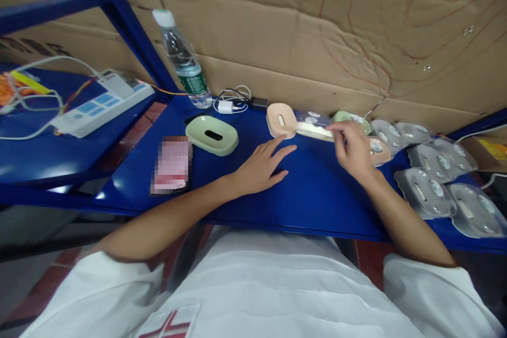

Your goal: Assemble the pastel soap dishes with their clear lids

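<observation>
My left hand [264,165] hovers over the blue table with its fingers spread and nothing in them. Its fingertips are near a peach soap dish [280,120] at the back of the table. My right hand [354,148] pinches the right end of a cream-coloured soap dish [316,131], seen nearly edge-on beside the peach one. A larger green soap dish [213,135] with a dark oval slot lies to the left. Behind and beside my right hand are another green dish [351,117] and a second peach dish [381,151], partly hidden by the hand.
Several grey dishes in clear packaging [426,190] crowd the right side. A water bottle [186,63], a white charger [226,107] with cables and a phone [171,163] are on the left. A power strip [101,103] lies on the neighbouring shelf. Cardboard [253,21] stands behind.
</observation>
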A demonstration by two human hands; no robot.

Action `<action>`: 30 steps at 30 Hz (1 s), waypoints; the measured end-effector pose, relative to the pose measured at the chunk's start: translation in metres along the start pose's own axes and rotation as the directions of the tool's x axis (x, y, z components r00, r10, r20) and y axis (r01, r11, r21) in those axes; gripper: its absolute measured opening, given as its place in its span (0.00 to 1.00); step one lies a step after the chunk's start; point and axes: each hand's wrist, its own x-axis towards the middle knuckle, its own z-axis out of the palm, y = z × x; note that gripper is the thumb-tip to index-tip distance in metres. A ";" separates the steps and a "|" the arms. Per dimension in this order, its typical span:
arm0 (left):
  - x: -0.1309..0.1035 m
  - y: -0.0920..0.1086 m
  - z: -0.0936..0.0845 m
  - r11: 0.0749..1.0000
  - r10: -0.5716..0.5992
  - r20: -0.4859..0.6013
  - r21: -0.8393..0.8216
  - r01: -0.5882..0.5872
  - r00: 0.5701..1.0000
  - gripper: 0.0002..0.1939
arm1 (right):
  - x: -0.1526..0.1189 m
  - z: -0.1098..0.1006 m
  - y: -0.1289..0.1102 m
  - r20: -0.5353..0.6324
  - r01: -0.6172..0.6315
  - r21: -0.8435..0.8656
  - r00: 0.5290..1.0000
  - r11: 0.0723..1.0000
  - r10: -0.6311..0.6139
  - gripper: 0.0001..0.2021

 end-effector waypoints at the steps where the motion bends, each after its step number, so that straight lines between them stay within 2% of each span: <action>1: -0.001 0.002 0.001 1.000 0.019 -0.025 -0.012 -0.020 0.999 0.34 | -0.006 0.000 -0.005 0.005 -0.027 0.059 1.000 0.998 0.027 0.19; 3: -0.003 0.006 0.002 0.998 0.056 -0.066 -0.014 -0.057 0.996 0.35 | -0.014 0.007 -0.009 0.037 -0.114 0.177 0.993 0.978 0.109 0.19; 5: -0.005 0.008 0.003 0.997 0.082 -0.068 0.014 -0.081 0.994 0.35 | -0.018 0.022 -0.007 0.119 -0.189 0.257 0.979 0.948 0.163 0.19; 8: -0.006 0.009 0.002 0.990 0.126 0.007 0.056 -0.126 0.992 0.31 | -0.018 0.046 0.003 0.230 -0.205 0.290 0.963 0.935 0.140 0.20; 10: -0.006 0.008 0.002 0.982 0.174 0.078 0.063 -0.179 0.982 0.23 | -0.017 0.054 0.007 0.239 -0.187 0.280 0.964 0.942 0.120 0.20; 13: -0.005 0.006 0.002 0.972 0.216 0.139 0.065 -0.226 0.967 0.15 | -0.016 0.053 0.008 0.210 -0.119 0.249 0.975 0.961 0.066 0.19; 17: -0.003 0.004 -0.003 0.973 0.202 0.166 0.074 -0.217 0.965 0.20 | -0.018 0.050 0.014 0.237 0.019 0.070 0.971 0.997 -0.035 0.23; 22: -0.003 0.001 -0.009 0.970 0.167 0.208 0.142 -0.198 0.964 0.17 | -0.024 0.063 0.029 0.403 -0.013 0.001 0.915 1.000 0.012 0.27; 27: -0.004 0.001 -0.009 0.961 0.162 0.230 0.185 -0.207 0.960 0.19 | -0.025 0.065 0.032 0.425 0.020 -0.036 0.905 0.999 -0.003 0.27; 30: -0.002 0.002 -0.018 0.971 0.128 0.216 0.172 -0.167 0.968 0.19 | -0.025 0.063 0.031 0.424 0.029 -0.039 0.906 0.999 -0.010 0.27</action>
